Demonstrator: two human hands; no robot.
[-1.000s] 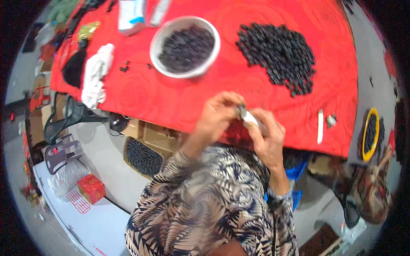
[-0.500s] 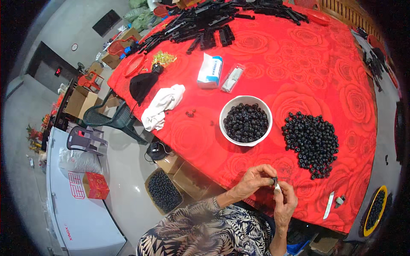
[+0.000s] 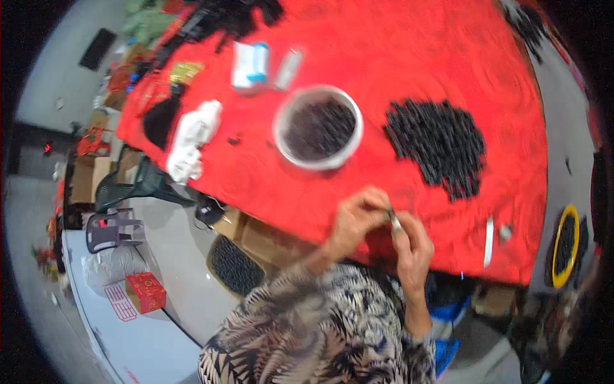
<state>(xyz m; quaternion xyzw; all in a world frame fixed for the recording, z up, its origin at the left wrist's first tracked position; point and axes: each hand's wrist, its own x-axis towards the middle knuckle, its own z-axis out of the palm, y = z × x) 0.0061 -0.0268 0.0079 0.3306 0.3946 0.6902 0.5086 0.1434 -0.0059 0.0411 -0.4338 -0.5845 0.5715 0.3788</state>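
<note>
Dark piece [image 3: 389, 212] right of frame centre, pinched in left hand [image 3: 354, 222], beside right hand [image 3: 414, 248] closed on whitish object [image 3: 396, 224].

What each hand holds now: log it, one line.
left hand: pinching small dark piece; right hand: holding small pale item, blurred; white bowl: dark pieces inside

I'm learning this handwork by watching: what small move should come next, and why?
Probably steady the small dark piece in the left hand and work the pale item in the right hand gently against it: both are held up, their ends close together, though blur hides whether they touch.
</note>
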